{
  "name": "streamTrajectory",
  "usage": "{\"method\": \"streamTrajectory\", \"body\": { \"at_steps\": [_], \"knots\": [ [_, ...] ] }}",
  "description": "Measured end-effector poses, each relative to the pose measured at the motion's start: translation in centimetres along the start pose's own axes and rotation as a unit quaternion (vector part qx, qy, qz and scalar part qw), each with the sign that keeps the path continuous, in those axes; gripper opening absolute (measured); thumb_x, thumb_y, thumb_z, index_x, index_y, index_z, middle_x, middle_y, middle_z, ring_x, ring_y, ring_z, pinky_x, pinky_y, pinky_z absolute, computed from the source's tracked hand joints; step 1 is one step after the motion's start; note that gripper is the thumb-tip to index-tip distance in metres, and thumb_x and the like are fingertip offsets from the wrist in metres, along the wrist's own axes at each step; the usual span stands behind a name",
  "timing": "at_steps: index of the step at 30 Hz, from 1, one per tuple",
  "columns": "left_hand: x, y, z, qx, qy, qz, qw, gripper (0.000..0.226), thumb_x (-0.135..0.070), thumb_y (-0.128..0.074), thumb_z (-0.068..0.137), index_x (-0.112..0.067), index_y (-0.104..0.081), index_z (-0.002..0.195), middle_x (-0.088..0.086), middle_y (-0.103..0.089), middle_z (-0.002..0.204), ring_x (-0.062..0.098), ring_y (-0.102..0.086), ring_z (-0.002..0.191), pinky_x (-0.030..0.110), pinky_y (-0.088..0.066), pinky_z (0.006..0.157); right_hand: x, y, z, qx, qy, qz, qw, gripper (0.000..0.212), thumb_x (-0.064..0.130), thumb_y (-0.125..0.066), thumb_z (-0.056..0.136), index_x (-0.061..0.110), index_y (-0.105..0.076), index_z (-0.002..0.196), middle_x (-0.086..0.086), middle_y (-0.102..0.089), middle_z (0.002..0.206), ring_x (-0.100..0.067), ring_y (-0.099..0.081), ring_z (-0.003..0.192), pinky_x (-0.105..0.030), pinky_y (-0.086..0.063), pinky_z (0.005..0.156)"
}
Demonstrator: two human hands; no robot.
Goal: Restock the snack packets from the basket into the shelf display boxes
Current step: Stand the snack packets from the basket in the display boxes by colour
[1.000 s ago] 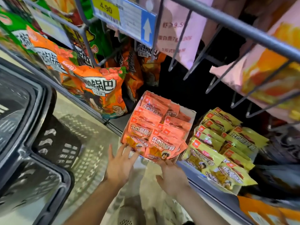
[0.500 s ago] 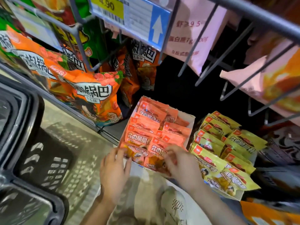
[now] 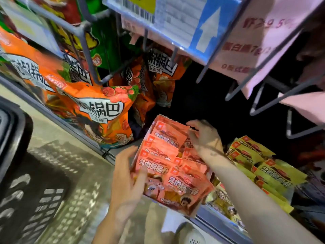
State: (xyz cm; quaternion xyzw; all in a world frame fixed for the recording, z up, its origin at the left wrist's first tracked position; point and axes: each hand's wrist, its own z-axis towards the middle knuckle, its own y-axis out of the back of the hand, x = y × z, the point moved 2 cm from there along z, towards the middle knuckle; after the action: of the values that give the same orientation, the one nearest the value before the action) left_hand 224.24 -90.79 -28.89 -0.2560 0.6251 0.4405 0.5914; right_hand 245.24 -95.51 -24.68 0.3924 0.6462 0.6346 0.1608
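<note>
Fingers [image 3: 140,175] of the left hand [image 3: 126,187] lie straight and spread against the near left side of the display box [image 3: 175,207], the thumb lying on the front red packets [image 3: 163,152] and the other fingertips reaching up along the box's left wall. Nothing is pinched; the hand presses flat. Fingers [image 3: 192,133] of the right hand [image 3: 204,138] are bent over the far end of the same box, curled onto the upper edge of the rearmost red packet; whether they truly grip it or only press it cannot be told because of blur.

Head view, task items: the display box is an open-topped carton, pale card, tilted toward the viewer on the lower shelf [image 3: 219,224]. The red packets inside it are flat, glossy foil pillows with dark printed lettering, stacked in overlapping rows. They fill the box between the two hands. The basket [image 3: 15,131] stands well apart at the left edge: dark plastic, with a thick rim and slotted walls.

Head view, surroundings: just beside the box on the right lie yellow packets [image 3: 263,166] of the same flat glossy shape, also in overlapping rows. Left of the box stand large orange bags [image 3: 98,113], puffed and shiny. Above them grey metal wire hooks [image 3: 84,34] carry further bags, and a price label [image 3: 184,20] with a white arrow on blue hangs from the rail. Pink bags [image 3: 260,43] hang at upper right.
</note>
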Motion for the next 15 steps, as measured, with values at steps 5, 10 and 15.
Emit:
{"method": "streamTrajectory", "body": {
  "at_steps": [5,10,15],
  "knots": [
    [-1.3,-2.7,5.6,-0.015,-0.043,0.116,0.992,0.037,-0.042,-0.045,0.085,-0.019,-0.058,0.111,-0.007,-0.050,0.109,0.003,-0.050,0.101,0.022,-0.041,0.086,-0.3,-1.0,1.4,0.006,0.023,-0.066,0.998,0.031,0.024,-0.046,0.096,0.023,-0.058,0.125,-0.005,-0.051,0.127,-0.027,-0.049,0.118,-0.039,-0.045,0.096],
    [-0.3,-5.6,9.2,0.046,0.039,0.258,0.964,0.031,-0.027,-0.053,0.091,-0.004,-0.055,0.113,0.010,-0.043,0.121,0.031,-0.051,0.108,0.043,-0.045,0.088,0.2,-1.5,1.7,0.015,0.054,-0.078,0.995,0.035,0.021,-0.048,0.095,0.024,-0.054,0.129,-0.004,-0.048,0.132,-0.025,-0.052,0.117,-0.039,-0.045,0.096],
    [0.6,-5.5,10.1,0.043,0.078,0.246,0.965,0.035,-0.028,-0.055,0.091,-0.006,-0.051,0.118,0.012,-0.040,0.130,0.034,-0.048,0.114,0.044,-0.044,0.089,0.5,-1.7,1.7,0.011,0.062,-0.086,0.994,0.031,0.024,-0.052,0.093,0.023,-0.055,0.124,-0.002,-0.046,0.133,-0.025,-0.050,0.118,-0.039,-0.040,0.101]
  ]
}}
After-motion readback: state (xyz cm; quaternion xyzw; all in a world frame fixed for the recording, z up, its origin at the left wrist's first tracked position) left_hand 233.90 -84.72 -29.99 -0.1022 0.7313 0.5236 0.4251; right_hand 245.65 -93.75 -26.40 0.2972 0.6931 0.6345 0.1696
